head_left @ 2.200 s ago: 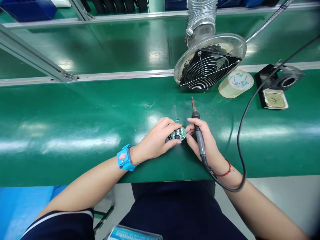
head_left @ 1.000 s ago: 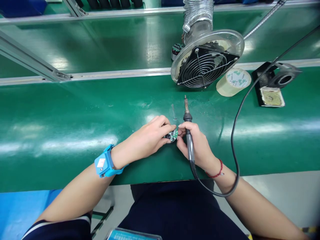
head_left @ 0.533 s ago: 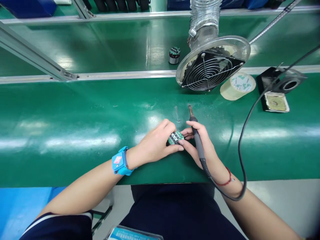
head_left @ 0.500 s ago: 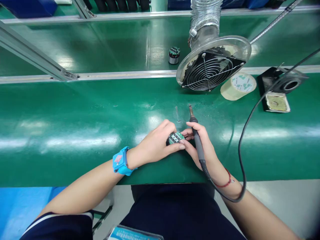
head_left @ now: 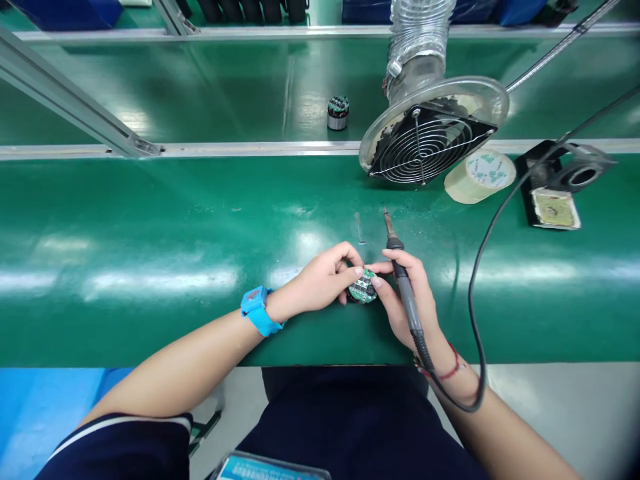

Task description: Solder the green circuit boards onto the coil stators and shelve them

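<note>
A small round green circuit board assembly [head_left: 363, 287] is held between both hands just over the green bench [head_left: 150, 220]. My left hand [head_left: 327, 277] is closed on its left side, the thumb on its upper edge. On the other side, the fingertips and thumb of my right hand [head_left: 415, 300] touch the board's right edge. That same hand also carries a soldering iron [head_left: 406, 293], its tip pointing away from me above the bench. The underside of the assembly is hidden by fingers.
A fume extractor hood [head_left: 430, 133] hangs over the back of the bench. Beside it are a tape roll [head_left: 467, 183] and a soldering iron stand [head_left: 535, 177]. A similar round assembly [head_left: 338, 113] stands behind the metal rail. The iron's black cable [head_left: 473, 293] loops at right.
The board assembly has turned and shifted slightly right and toward me. My left thumb has moved from its near edge to its upper edge. The iron is still in my right hand.
</note>
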